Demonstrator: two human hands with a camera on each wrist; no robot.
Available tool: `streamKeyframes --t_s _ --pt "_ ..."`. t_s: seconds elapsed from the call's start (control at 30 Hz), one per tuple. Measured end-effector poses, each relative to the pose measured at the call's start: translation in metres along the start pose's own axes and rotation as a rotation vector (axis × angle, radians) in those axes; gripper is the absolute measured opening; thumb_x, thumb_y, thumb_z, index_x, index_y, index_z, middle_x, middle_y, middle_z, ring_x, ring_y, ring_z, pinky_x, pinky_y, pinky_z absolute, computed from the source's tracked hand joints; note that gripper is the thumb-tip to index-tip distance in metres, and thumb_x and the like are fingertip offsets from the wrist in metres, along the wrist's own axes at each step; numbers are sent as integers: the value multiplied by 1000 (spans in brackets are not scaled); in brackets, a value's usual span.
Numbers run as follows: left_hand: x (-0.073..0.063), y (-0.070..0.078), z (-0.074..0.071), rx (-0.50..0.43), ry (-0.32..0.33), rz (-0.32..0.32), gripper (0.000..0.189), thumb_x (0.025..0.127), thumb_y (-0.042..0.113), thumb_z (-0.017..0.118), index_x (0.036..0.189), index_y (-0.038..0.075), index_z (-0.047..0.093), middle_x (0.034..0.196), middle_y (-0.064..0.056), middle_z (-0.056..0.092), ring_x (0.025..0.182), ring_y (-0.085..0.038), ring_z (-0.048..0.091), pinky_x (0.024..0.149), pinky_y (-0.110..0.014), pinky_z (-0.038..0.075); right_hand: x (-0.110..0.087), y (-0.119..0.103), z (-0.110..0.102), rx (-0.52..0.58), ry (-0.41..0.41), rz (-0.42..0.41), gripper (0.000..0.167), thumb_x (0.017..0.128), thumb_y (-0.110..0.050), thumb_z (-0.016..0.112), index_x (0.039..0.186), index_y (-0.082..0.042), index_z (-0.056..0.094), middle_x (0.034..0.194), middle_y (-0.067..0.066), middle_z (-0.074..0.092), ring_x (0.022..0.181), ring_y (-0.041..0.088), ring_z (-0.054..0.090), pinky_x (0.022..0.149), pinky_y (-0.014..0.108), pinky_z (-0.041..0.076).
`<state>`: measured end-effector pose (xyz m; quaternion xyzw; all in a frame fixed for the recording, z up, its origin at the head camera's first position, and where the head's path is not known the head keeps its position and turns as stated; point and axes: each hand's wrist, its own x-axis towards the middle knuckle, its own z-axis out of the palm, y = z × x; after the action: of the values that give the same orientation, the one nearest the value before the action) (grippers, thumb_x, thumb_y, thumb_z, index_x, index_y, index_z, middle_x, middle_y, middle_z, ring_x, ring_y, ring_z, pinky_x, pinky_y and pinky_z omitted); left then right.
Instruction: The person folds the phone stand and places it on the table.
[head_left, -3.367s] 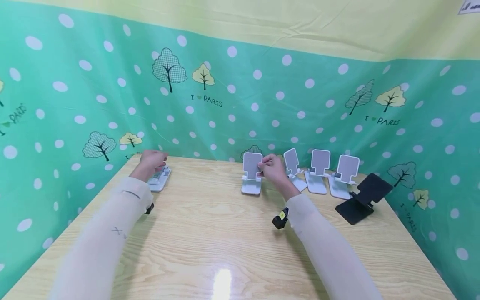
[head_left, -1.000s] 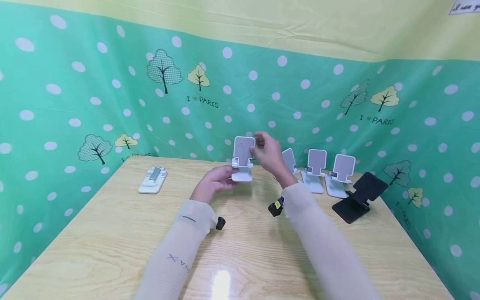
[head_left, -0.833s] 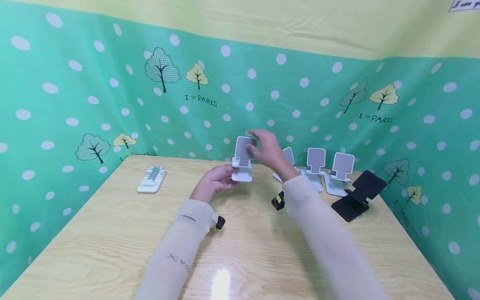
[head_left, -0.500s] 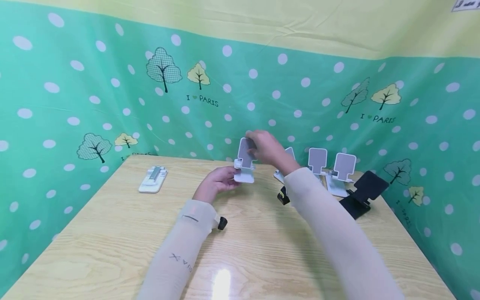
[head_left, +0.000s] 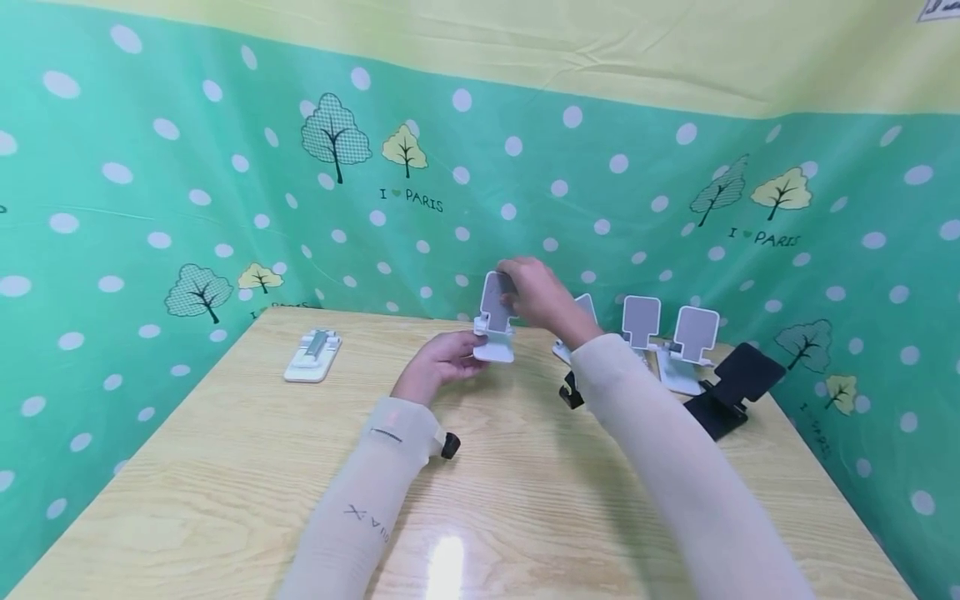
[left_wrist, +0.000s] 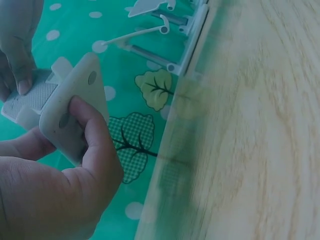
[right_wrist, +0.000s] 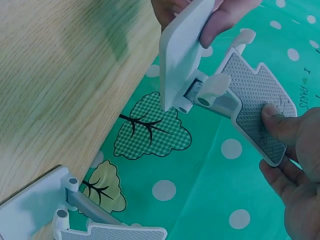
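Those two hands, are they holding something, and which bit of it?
A white phone stand: the left hand grips its flat base, and the right hand pinches its gray-padded plate near the top.

White stand (head_left: pixel 492 323) lifted; left fingers (left_wrist: pixel 96 131) gripping base (right_wrist: pixel 182 55), right fingers (right_wrist: pixel 284 126) shifted to panel top (right_wrist: pixel 280 104).

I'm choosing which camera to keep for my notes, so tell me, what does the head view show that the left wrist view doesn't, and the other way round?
Only the head view shows the black stand, the folded white stand and the cloth's yellow upper band.

Only the left wrist view shows the underside of the held stand's base, with its grey ovals.

Both show the left hand, the right hand, open white stands and the wooden tabletop.
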<state>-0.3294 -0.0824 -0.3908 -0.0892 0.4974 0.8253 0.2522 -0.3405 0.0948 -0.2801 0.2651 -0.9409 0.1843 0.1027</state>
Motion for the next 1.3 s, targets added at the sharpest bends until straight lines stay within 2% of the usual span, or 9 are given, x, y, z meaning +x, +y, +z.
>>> streamKeyframes --t_s 0.1,0.17,0.53,0.7,0.9,1.3 --pt "-2 0 2 -7 7 5 47 103 1 51 149 -2 41 130 -19 54 116 -28 54 76 -28 57 0 -1 0 -4 3 15 47 91 -3 76 135 -1 61 116 12 65 104 26 59 89 36 57" --pt "-4 1 3 -8 14 7 48 103 1 53 150 -1 41 131 -19 54 116 -28 54 72 -28 58 0 -1 0 -7 5 22 48 91 -3 76 136 -1 60 117 13 65 105 27 59 89 36 57" --pt "-6 4 3 15 46 15 48 101 -1 54 148 -2 44 136 -21 54 119 -29 55 81 -29 57 3 -6 3 -45 37 11 46 89 -2 78 132 -1 63 118 14 66 110 30 58 95 40 55" --pt "-7 5 4 -1 44 12 49 101 -2 55 149 -2 43 138 -21 54 119 -28 55 77 -27 58 3 -9 4 -65 53 11 46 89 -2 77 132 -1 63 117 13 66 112 30 57 96 40 54" --pt "-7 6 6 -13 31 13 49 101 -1 54 149 -3 41 133 -21 55 116 -27 56 73 -26 59 4 -9 6 -108 76 -6 44 89 -1 76 131 0 63 120 14 65 113 31 56 98 41 53" --pt "-8 6 9 -54 27 10 48 100 -3 57 146 -4 43 132 -21 55 120 -28 55 73 -27 60 4 -8 10 -155 122 -27 41 89 -1 77 128 1 64 119 14 66 110 30 57 98 38 53"
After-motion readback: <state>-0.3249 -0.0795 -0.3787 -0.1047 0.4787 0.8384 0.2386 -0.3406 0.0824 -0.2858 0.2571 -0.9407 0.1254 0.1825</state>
